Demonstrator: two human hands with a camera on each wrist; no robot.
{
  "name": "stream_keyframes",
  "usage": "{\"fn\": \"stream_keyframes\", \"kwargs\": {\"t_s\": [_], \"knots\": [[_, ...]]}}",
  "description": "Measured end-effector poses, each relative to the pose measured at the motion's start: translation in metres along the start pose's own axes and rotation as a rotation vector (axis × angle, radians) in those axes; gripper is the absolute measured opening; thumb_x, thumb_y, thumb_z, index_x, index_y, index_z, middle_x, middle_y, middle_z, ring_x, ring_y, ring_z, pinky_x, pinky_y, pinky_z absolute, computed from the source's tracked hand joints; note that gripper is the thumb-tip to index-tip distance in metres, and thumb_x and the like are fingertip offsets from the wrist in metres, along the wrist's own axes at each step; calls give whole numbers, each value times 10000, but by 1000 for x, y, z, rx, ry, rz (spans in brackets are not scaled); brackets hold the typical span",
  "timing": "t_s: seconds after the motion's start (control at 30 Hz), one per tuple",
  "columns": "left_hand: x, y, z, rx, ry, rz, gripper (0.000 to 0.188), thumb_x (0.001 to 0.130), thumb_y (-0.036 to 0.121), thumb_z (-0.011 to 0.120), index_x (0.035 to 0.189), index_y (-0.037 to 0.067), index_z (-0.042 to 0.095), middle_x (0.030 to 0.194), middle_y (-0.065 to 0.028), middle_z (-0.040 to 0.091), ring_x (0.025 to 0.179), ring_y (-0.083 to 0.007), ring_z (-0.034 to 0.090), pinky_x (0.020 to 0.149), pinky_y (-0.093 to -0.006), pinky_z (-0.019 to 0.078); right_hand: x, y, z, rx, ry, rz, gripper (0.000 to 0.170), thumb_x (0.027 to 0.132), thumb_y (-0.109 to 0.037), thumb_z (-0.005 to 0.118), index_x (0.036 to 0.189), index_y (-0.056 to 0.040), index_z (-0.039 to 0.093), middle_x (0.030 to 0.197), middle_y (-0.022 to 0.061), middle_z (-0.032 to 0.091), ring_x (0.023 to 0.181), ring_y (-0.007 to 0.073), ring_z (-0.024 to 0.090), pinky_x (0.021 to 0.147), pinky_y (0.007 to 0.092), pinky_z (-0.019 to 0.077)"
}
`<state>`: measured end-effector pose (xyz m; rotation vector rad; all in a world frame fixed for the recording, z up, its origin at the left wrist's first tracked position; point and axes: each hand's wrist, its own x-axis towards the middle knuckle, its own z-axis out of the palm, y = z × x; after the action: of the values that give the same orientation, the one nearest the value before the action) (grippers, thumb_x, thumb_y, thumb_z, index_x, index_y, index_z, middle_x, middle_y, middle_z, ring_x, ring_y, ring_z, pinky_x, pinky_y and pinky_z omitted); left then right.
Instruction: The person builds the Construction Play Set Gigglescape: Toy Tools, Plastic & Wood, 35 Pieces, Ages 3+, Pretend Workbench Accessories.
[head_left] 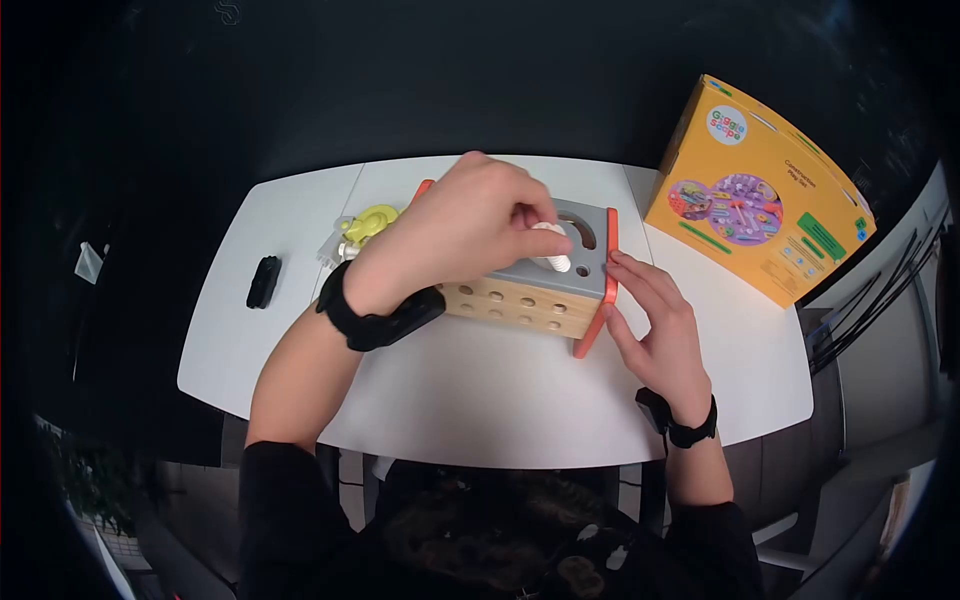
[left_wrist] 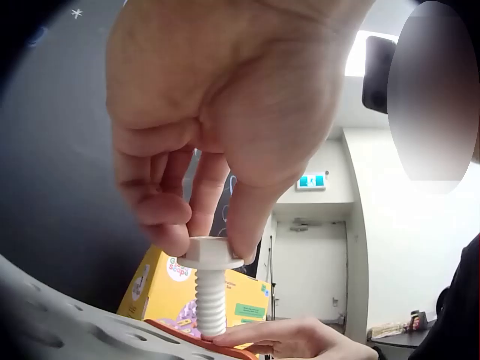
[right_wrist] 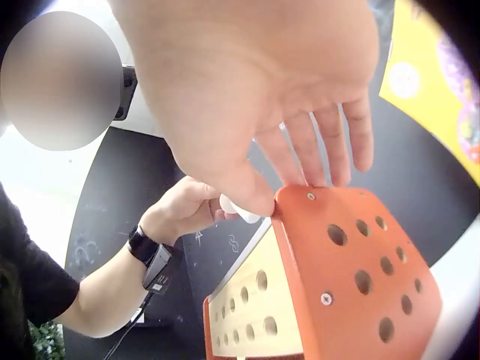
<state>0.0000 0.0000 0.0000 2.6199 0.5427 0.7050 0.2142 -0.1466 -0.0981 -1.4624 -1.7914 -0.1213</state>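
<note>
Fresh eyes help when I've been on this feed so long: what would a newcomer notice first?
Probably the big yellow box at the right of the white table, large and vivid. Next, the white bolt, its head pinched by the left hand at the grey top of the toy bench. Then the orange end panel on the bench's right, which the right hand touches.

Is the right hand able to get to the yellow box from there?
Probably yes: the right hand only touches the orange panel, and the yellow box stands on that side, with nothing seen between them.
</note>
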Motion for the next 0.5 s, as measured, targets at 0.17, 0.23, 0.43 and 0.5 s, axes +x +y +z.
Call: {"fn": "stream_keyframes", "kwargs": {"t_s": [0.17,0.23,0.43,0.5], "knots": [[30,11,18,107,-95,70,312,812,280,839,840,-17,750,699,-123,662,594,-254,596,593,-322,487,2,7,-4,-8,-7,-9,355,860,-147,733,1187,-12,708,1246,135,706,1145,318,661,983,400,530],[37,13,23,108,-190,-2,335,811,299,832,833,-25,747,696,-138,657,622,-281,613,632,-349,508,2,10,-4,23,-23,-3,361,852,-166,741,1182,-22,715,1254,127,709,1147,319,664,982,405,531],[40,18,34,191,-178,121,271,808,229,821,881,-24,757,776,-159,688,731,-303,668,713,-370,540,0,12,-2,20,-14,17,359,853,-177,740,1181,-32,717,1264,123,709,1142,320,667,983,407,533],[39,19,33,183,-175,172,226,808,177,809,896,-24,757,802,-161,696,753,-312,676,723,-377,545,-1,13,-2,26,-10,13,358,857,-178,738,1184,-34,717,1268,120,708,1140,319,667,980,406,534]]}}
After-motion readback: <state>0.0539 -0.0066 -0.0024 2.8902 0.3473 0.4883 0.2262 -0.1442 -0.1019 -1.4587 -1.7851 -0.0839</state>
